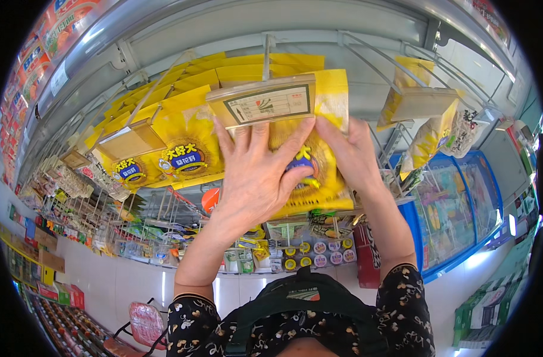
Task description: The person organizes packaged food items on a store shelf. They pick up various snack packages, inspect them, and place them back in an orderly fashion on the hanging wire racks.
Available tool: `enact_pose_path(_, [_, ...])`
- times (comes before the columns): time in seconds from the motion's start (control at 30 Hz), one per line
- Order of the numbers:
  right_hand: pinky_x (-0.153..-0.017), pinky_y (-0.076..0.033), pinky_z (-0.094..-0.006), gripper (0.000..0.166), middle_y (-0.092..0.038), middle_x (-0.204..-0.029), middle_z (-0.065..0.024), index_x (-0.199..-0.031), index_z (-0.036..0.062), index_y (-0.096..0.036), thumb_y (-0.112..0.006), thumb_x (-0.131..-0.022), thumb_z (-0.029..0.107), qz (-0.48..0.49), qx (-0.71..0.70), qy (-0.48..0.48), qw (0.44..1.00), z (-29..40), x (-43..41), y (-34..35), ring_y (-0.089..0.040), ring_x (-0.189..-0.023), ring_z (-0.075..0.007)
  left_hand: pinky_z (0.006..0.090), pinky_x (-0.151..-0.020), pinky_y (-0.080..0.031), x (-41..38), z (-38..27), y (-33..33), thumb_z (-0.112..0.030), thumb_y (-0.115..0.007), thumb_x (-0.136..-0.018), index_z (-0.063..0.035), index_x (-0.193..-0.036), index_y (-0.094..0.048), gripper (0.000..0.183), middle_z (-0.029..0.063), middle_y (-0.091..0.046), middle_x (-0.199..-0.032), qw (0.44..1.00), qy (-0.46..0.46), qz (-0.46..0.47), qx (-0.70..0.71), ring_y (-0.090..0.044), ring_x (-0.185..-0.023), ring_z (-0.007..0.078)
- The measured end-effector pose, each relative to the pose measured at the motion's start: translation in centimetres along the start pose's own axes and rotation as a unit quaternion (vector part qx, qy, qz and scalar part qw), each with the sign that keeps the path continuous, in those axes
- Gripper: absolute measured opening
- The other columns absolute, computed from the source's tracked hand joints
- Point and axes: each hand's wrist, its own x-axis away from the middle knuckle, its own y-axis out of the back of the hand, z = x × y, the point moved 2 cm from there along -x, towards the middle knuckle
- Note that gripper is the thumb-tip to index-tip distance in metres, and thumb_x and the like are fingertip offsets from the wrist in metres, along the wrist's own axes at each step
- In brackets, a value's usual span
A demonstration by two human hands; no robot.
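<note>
A yellow packet of sunflower seeds [329, 183] hangs in front of me on a wire display hook, beneath a clear price-tag holder [271, 100]. My left hand [258, 172] lies across the packet's front with fingers spread. Its fingertips reach the lower edge of the tag holder. At the packet's upper right edge, my right hand [354, 154] grips the plastic, the thumb in front and other fingers partly hidden behind. More matching yellow packets [184, 147] hang in rows just left of my left hand.
Other price-tag holders [131, 138] stick out on hooks to the left. On the right hang several packets [428, 138] near a blue-framed display freezer [454, 214]. Lower shelves hold round tubs [320, 254]. A pink-backed chair [146, 321] stands at lower left.
</note>
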Motion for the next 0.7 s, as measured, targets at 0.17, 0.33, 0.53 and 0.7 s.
enact_pose_path(0.17, [-0.078,-0.048,-0.034,0.034,-0.065,-0.096,-0.0154,-0.119,-0.0055,-0.048,-0.049,-0.096,0.02,-0.017,0.098,-0.016,0.995,-2.2,-2.3,0.7,-0.062,-0.086,-0.0228,0.0651,-0.105,-0.012,-1.0,-0.1,-3.5,-0.038,-0.062,-0.083,-0.022,-0.142,-0.039,0.065,0.0258,-0.026,-0.142,0.999,0.048,0.013,-0.01,-0.02,-0.132,0.0486])
enact_pose_path(0.33, [-0.09,-0.044,-0.0403,0.052,-0.056,-0.11,-0.027,-0.127,-0.007,-0.037,-0.061,-0.086,0.015,-0.098,0.241,0.066,0.963,-1.3,1.2,1.7,-0.056,-0.105,-0.0375,0.0667,-0.104,-0.012,-1.0,-0.5,-4.6,-0.031,-0.07,-0.077,-0.0208,-0.141,-0.039,0.072,0.0253,-0.011,-0.151,0.996,0.076,-0.003,-0.046,-0.013,-0.136,0.0492])
enact_pose_path(0.53, [-0.097,-0.039,-0.0442,0.053,-0.051,-0.121,-0.0246,-0.128,-0.0086,-0.038,-0.054,-0.079,0.002,-0.226,0.408,0.347,0.814,-0.2,9.6,8.6,-0.051,-0.111,-0.0369,0.0623,-0.106,-0.015,1.6,-6.5,-4.1,-0.032,-0.072,-0.076,-0.0092,-0.139,-0.041,0.074,0.0293,-0.021,-0.145,0.985,-0.04,-0.02,0.164,-0.02,-0.133,0.0503])
enact_pose_path(0.7, [-0.101,-0.035,-0.0378,0.043,-0.052,-0.123,-0.0188,-0.129,-0.0061,-0.041,-0.047,-0.092,0.015,-0.419,0.334,0.253,0.806,-1.3,9.2,17.7,-0.05,-0.114,-0.0276,0.0493,-0.11,-0.018,0.5,-11.8,-6.1,-0.025,-0.073,-0.078,-0.0018,-0.144,-0.024,0.086,0.0286,-0.015,-0.149,0.862,-0.069,0.046,0.5,-0.016,-0.138,0.0447])
